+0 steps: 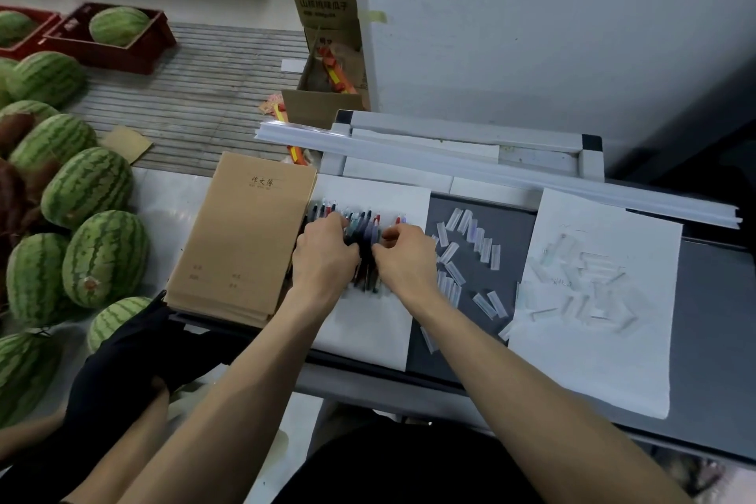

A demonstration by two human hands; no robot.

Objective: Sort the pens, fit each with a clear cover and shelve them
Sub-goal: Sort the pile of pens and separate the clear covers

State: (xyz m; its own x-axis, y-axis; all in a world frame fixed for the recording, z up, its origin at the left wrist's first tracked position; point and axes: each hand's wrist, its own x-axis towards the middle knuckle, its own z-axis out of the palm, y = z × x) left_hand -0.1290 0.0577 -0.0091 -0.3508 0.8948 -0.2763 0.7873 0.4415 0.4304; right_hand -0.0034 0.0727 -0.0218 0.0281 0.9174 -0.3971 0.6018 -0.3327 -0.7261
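A row of pens [365, 231] with dark, red and green barrels lies on a white sheet [368, 323] on the grey counter. My left hand [325, 256] rests on the left part of the row, fingers curled over the pens. My right hand [405, 258] is on the right part, fingertips pinched at a pen. Several clear covers [470, 241] lie scattered on the grey surface to the right. More clear covers [589, 286] lie on a second white sheet [593, 372] further right.
A stack of brown notebooks [245, 233] lies left of the pens. Long white rails [470, 164] run across the back of the counter. Watermelons [88, 188] are piled on the left. Cardboard boxes [323, 94] stand behind. A person in a black sleeve [122, 364] is at lower left.
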